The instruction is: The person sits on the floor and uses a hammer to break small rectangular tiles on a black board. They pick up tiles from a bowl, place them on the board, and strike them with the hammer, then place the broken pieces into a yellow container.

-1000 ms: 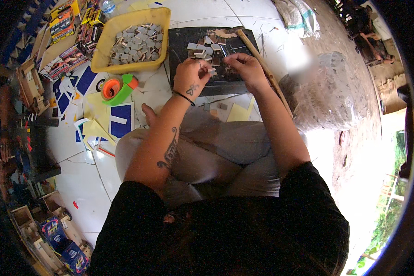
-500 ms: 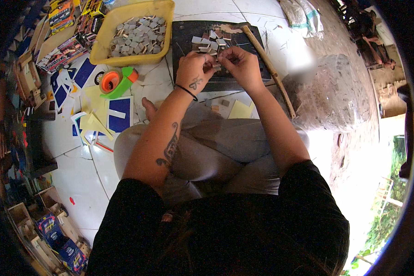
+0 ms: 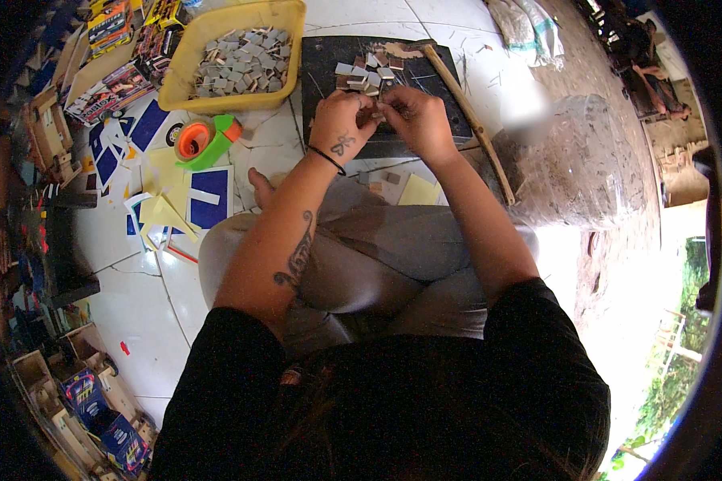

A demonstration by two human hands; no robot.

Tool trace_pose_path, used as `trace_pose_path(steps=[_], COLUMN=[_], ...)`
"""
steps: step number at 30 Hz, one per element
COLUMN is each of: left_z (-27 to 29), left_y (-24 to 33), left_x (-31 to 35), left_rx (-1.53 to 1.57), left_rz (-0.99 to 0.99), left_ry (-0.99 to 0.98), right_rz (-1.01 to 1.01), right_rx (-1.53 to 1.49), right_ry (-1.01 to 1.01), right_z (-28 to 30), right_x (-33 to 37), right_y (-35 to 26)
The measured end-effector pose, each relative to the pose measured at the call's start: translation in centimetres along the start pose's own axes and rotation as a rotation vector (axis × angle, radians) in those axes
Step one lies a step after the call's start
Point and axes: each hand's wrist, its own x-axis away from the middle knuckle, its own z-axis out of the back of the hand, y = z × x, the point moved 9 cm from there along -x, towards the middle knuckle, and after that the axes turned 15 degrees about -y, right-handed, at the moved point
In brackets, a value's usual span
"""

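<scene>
My left hand (image 3: 343,122) and my right hand (image 3: 419,120) meet over the near part of a low black block (image 3: 321,60). Both are closed, fingertips pinched close together around something small, brownish and mostly hidden by the fingers. Just beyond them lies a loose pile of small square pieces (image 3: 369,74), grey-white on one face and brown on others. Along the block's right side rests a hammer (image 3: 467,104), its wooden handle slanting down toward my knee and its head at the far edge.
A yellow tub (image 3: 168,94) full of similar square pieces stands left of the block. Nearer lie a green and orange tape dispenser (image 3: 208,143), paper scraps (image 3: 164,212) and blue sheets (image 3: 210,192). A large plastic-wrapped bundle (image 3: 578,168) sits at right. Wooden toy-like bodies (image 3: 52,393) lie lower left.
The fingertips have shifted slightly, with my right hand moving a little to the left. The pile, hammer and tub stay where they were.
</scene>
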Motion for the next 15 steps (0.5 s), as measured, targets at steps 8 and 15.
trace_pose_path(steps=[8,15], left_z=[-0.1,0.1], left_y=[-0.3,0.1], left_x=[-0.1,0.0], left_rx=[-0.091,-0.102], left_rz=[0.022,0.039], left_ry=[-0.008,-0.021], right_rz=[-0.05,-0.119], right_rx=[-0.189,-0.118], right_ry=[0.033,-0.043], right_z=[0.1,-0.3], right_x=[0.3,0.3], right_y=[1.4,1.7])
